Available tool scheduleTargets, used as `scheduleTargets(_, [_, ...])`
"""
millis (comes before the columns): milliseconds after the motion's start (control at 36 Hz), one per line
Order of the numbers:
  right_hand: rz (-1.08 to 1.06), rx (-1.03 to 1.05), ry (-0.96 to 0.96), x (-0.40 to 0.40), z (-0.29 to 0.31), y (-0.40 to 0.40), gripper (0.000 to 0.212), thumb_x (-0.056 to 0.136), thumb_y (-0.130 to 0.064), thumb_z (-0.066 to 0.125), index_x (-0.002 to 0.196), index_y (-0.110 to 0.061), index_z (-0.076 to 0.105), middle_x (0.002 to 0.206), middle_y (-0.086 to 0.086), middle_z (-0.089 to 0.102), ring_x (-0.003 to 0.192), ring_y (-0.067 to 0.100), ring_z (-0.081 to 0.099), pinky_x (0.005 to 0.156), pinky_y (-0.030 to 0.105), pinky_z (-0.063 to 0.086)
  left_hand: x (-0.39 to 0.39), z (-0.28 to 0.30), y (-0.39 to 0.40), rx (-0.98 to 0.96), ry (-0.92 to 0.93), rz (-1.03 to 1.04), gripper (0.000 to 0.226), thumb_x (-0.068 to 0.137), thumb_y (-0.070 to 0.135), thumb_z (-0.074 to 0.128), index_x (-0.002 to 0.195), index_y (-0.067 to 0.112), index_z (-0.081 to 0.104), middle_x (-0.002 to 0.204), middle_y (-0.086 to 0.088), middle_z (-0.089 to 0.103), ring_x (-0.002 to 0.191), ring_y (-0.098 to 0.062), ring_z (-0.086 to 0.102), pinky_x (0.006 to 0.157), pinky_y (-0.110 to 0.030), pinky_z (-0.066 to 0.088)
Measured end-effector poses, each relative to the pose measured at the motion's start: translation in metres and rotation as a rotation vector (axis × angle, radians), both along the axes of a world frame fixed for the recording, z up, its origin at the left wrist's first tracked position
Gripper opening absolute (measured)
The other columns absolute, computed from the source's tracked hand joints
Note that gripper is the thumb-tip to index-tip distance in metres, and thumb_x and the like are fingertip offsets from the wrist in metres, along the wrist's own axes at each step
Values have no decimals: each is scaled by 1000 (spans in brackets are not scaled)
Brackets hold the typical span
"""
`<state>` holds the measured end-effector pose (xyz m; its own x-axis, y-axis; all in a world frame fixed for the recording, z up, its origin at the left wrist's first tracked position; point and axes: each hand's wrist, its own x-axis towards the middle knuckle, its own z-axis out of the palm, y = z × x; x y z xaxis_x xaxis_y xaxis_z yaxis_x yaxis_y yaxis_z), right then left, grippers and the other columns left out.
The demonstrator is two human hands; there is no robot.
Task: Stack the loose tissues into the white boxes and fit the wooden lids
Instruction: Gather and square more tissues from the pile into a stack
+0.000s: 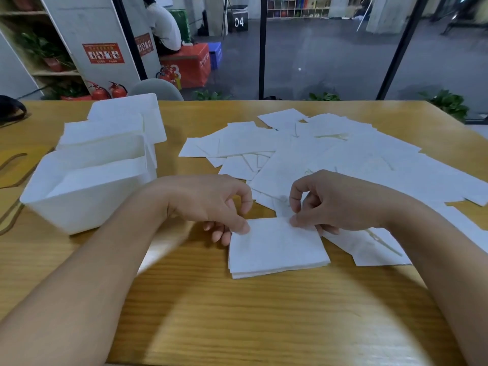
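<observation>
A small stack of folded white tissues (277, 247) lies on the wooden table (264, 313) in front of me. My left hand (211, 202) pinches its far left corner with thumb and fingers. My right hand (332, 202) pinches its far right corner. Several loose tissues (330, 154) are spread across the table behind and to the right. White boxes (87, 180) stand in a row at the left; the nearest one is open and holds tissue. Wooden lids (13, 167) lie at the far left edge, only partly in view.
A dark object (10, 109) rests at the table's back left corner. Beyond the table are a grey chair back (155, 88), fire extinguishers (105, 91), plants and a seated person (163, 25) far off.
</observation>
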<state>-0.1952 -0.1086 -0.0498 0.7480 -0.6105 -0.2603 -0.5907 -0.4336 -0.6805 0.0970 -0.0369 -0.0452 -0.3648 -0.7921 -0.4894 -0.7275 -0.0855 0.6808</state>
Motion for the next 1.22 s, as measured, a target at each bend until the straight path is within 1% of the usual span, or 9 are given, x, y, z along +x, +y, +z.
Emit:
scheduleTargets(250, [-36,-60,31,1,-1,-2,21,92,-41,85,91,-29,67,67,-2,75,52,9,60,57,27,45,1,0,-2,-27,-66,-7,36,92,45,85,111,26,61,83,-8,81,63,-16,65,59,-28,47])
scheduleTargets(333, [-61,-151,42,0,-2,-5,28,87,-47,88,89,-30,67,57,-10,63,57,7,67,60,27,44,3,0,-4,-128,-167,8,39,85,64,85,102,36,63,75,1,78,62,-12,61,68,-34,45])
scheduleTargets(444, [-164,-297,-61,2,-5,-10,24,86,-48,88,83,-30,72,59,-11,61,51,4,55,50,18,39,6,-3,-11,-331,-133,176,45,82,80,78,94,38,69,68,8,73,61,-6,61,72,-36,48])
scheduleTargets(556, [-266,-413,-153,11,-18,-9,19,86,-43,88,96,-37,73,80,-17,69,66,0,60,57,17,42,-5,-25,-22,-635,-105,414,19,97,60,76,100,41,74,91,19,76,83,3,68,71,-25,48])
scheduleTargets(667, [-257,-427,-149,15,-27,-8,20,86,-43,84,103,-40,74,87,-13,69,77,2,63,66,28,52,-18,-46,-27,-665,-138,403,26,104,51,68,124,35,70,108,18,65,91,-1,62,76,-21,45])
scheduleTargets(889, [-252,-417,-163,16,-32,-13,16,88,-49,83,100,-44,74,87,-18,68,75,3,65,61,20,49,-40,-52,-31,-658,-34,458,29,95,59,75,110,38,64,112,15,62,102,-3,60,79,-24,45])
scheduleTargets(972, [-232,-408,-179,15,-31,-12,15,90,-46,82,102,-43,74,82,-13,70,70,3,64,59,21,49,-47,-55,-33,-660,-20,474,36,95,59,75,117,37,57,116,18,60,107,-2,58,81,-24,44])
scheduleTargets(1139, [-191,-484,-173,17,-29,-9,11,95,-37,81,106,-35,79,89,-13,69,81,3,64,65,26,53,-44,-53,-36,-699,-117,454,28,104,48,67,126,34,57,105,17,63,95,-6,62,77,-28,48])
scheduleTargets(1222, [-135,-522,-196,21,-30,-8,6,99,-31,79,103,-32,83,94,-14,68,80,1,63,65,21,46,-42,-52,-35,-707,-99,445,18,107,40,63,125,34,63,104,15,63,89,-6,63,74,-26,46])
